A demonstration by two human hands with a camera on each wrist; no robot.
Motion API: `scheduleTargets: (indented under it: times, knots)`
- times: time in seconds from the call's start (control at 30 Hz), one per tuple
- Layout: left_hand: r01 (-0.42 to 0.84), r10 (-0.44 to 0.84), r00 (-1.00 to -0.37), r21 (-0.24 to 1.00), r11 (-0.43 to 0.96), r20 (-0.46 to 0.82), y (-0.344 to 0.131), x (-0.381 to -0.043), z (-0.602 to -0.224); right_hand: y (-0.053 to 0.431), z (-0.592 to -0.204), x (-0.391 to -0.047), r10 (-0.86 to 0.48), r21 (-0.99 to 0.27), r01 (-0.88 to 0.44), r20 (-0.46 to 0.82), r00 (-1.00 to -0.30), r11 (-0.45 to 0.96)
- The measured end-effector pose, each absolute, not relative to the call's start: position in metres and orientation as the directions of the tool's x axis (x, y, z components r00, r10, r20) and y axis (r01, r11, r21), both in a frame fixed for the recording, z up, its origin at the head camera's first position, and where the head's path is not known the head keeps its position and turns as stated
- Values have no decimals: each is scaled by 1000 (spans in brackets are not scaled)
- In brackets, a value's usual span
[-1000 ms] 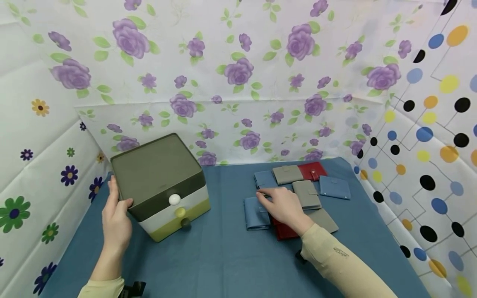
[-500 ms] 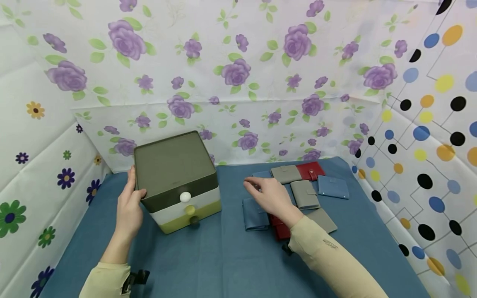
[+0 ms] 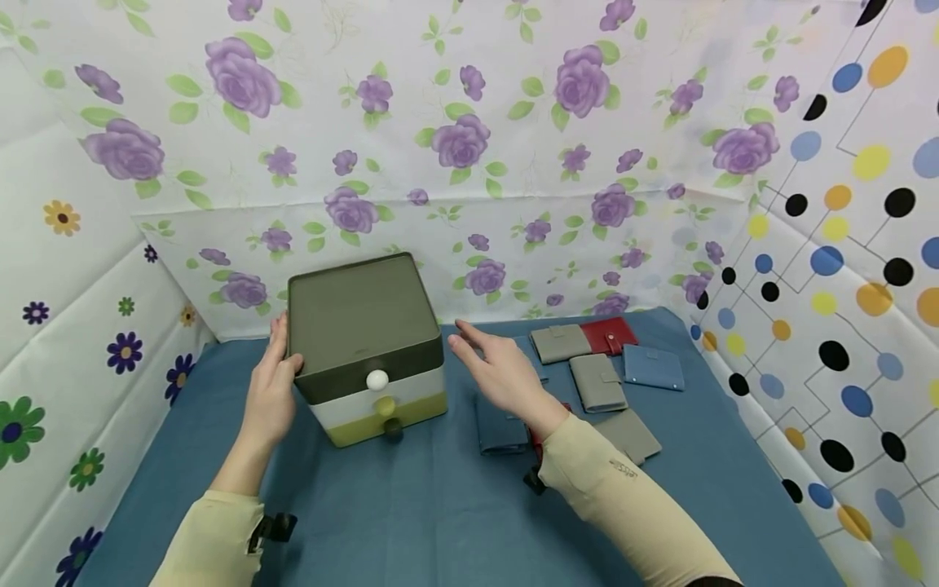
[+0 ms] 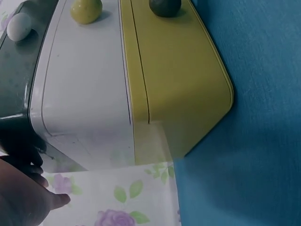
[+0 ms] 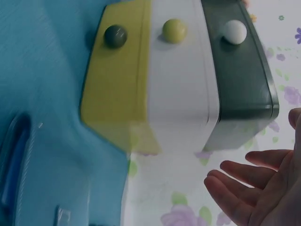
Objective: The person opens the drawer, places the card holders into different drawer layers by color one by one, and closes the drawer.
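Note:
A three-tier drawer box, dark green over white over yellow-green, stands on the left half of the cloth near the back wall. Its front carries a white knob, a yellow knob and a dark knob. My left hand lies against the box's left side, fingers extended, thumb by the upper front corner. Just right of the box, apart from it, my right hand hovers with loose fingers and nothing in them; the right wrist view shows this hand beside the box too.
Several wallets lie at the right: a blue one partly under my right arm, grey ones, a red one and another blue one. Patterned sheets wall in the blue cloth at the back and sides.
The box has slid right with my left hand against it, turning slightly to face more forward. My right hand has moved left from above the wallets towards the box, its fingers spreading.

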State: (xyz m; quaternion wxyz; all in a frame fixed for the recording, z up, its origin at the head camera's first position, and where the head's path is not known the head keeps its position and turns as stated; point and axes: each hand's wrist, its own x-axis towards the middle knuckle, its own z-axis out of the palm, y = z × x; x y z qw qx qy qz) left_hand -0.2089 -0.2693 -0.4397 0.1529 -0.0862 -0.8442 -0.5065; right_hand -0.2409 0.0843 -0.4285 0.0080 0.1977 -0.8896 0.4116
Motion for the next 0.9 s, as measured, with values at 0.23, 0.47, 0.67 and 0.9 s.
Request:
scheduleTargets:
  times: [0.23,0.47,0.67,0.9]
  knots:
    - [339,84,-936,808,482,343,-272,-225,-439,69,-419,-245,-333,-806,-300,137,-933,510]
    - [386,177,-922,775,499,346,-272,-243,-435,63,-421,-252,-294,-836,-238,98,-951,493]
    - [422,245,-906,753,505,344,-274,-258,-431,60,-423,-255,-269,-848,-226,103,-958,480]
    - [415,290,-907,764,494,306,-284,-269,-428,53,-428,-257,-240,-862,-244,148,-959,444]
